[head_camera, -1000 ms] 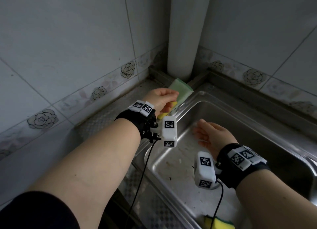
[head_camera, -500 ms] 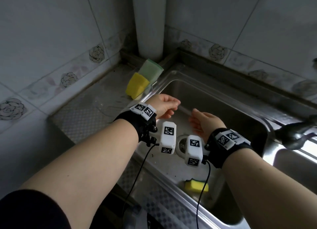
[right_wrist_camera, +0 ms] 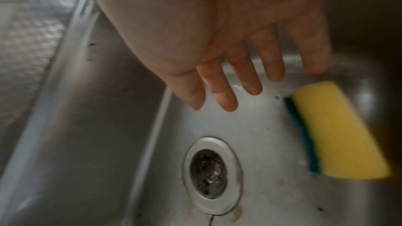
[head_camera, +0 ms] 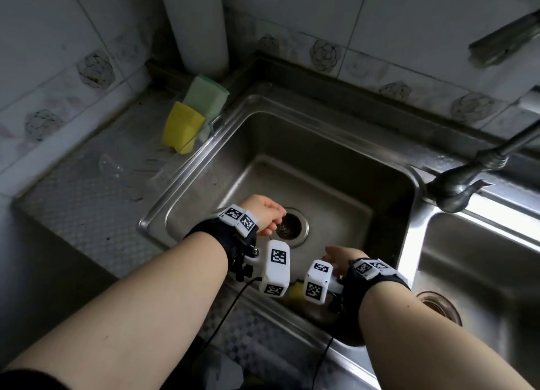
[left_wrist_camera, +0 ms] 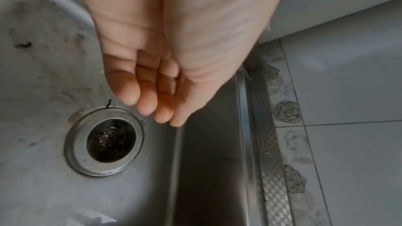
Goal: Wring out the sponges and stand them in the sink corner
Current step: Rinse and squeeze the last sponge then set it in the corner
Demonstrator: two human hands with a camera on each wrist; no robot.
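Two sponges stand leaning at the sink's far left corner: a yellow sponge (head_camera: 181,131) in front of a pale green sponge (head_camera: 206,97). A third sponge (right_wrist_camera: 339,131), yellow with a dark green scouring side, lies flat on the basin floor; in the head view only a yellow sliver of this sponge (head_camera: 295,292) shows between the wrist cameras. My right hand (right_wrist_camera: 250,82) hovers above the basin floor with fingers spread, just short of that sponge. My left hand (left_wrist_camera: 152,104) hangs empty over the drain (left_wrist_camera: 104,141), fingers loosely bent.
The steel sink (head_camera: 187,173) has a textured drainboard on its left and a second basin (head_camera: 479,267) on its right. A faucet (head_camera: 467,182) reaches in from the right. A white pipe (head_camera: 198,24) stands in the tiled wall corner behind the sponges.
My left hand let go of the yellow sponge at the corner and drew back over the drain. My right hand dropped toward the sponge on the basin floor. The head view tilted down.
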